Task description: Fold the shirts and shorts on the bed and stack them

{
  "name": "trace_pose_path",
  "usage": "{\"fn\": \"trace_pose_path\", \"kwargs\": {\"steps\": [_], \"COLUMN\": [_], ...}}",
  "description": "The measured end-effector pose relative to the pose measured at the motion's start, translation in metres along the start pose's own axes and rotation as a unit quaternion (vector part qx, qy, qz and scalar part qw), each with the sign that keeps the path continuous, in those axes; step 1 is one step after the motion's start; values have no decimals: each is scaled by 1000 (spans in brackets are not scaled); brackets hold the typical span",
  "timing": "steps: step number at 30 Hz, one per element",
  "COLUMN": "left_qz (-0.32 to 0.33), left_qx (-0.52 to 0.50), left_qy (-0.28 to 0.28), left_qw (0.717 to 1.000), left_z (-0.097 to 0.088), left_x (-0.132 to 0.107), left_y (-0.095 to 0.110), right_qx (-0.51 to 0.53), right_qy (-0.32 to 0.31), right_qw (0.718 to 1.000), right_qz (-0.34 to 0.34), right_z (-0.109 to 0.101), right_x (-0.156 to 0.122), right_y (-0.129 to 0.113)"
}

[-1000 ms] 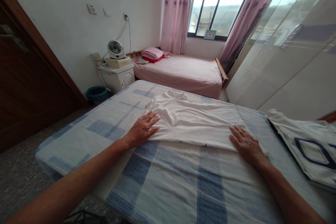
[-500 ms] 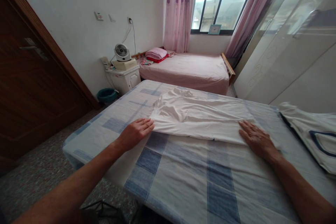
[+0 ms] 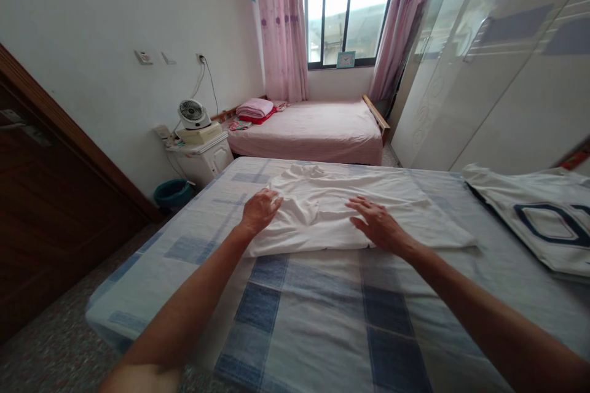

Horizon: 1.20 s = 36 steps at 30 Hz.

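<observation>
A white, wrinkled garment [image 3: 336, 233], which looks like a shirt, is laid out on the bed with the blue-and-white checked sheet [image 3: 318, 313]. My left hand [image 3: 261, 212] is at the garment's left side, its fingers slightly bent and apart; no cloth shows gripped in it. Over the middle of the garment is my right hand [image 3: 375, 221], palm down with fingers spread. Whether its fingertips press on the cloth or hover just above it, I cannot tell.
Another white garment with dark blue markings [image 3: 544, 221] lies folded at the bed's right. Beyond are a pink-covered bed [image 3: 322, 129], a cabinet [image 3: 203, 163] bearing a fan [image 3: 193, 113], and a teal bin [image 3: 174, 194]. A glossy wardrobe [image 3: 498, 98] stands at the right.
My right hand has moved left from the garment's right end to its middle. My left hand has shifted farther up along the left side. The camera view has turned slightly right.
</observation>
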<state>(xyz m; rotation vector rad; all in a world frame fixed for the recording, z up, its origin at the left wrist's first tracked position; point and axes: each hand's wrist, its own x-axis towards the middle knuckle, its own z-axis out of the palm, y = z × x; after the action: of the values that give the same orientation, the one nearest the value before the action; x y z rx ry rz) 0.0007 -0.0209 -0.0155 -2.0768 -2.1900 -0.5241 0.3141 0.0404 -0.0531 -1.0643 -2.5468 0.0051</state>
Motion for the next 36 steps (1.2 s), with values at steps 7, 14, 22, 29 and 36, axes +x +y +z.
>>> {"fn": "trace_pose_path", "kwargs": {"steps": [7, 14, 22, 29, 36], "left_qz": [-137, -118, -13, 182, 212], "left_qx": [57, -15, -9, -106, -83], "left_qy": [2, 15, 100, 64, 62], "left_qw": [989, 993, 995, 975, 972], "left_z": [39, 51, 38, 34, 39], "left_x": [21, 24, 4, -53, -57], "left_y": [1, -8, -2, -3, -3], "right_qx": [43, 24, 44, 77, 63], "right_qy": [15, -7, -11, -20, -95], "right_qw": [998, 1000, 999, 993, 982], "right_qz": [34, 18, 25, 86, 148], "right_z": [48, 49, 47, 27, 43], "right_x": [18, 16, 17, 69, 133], "right_y": [-43, -37, -36, -47, -79]}}
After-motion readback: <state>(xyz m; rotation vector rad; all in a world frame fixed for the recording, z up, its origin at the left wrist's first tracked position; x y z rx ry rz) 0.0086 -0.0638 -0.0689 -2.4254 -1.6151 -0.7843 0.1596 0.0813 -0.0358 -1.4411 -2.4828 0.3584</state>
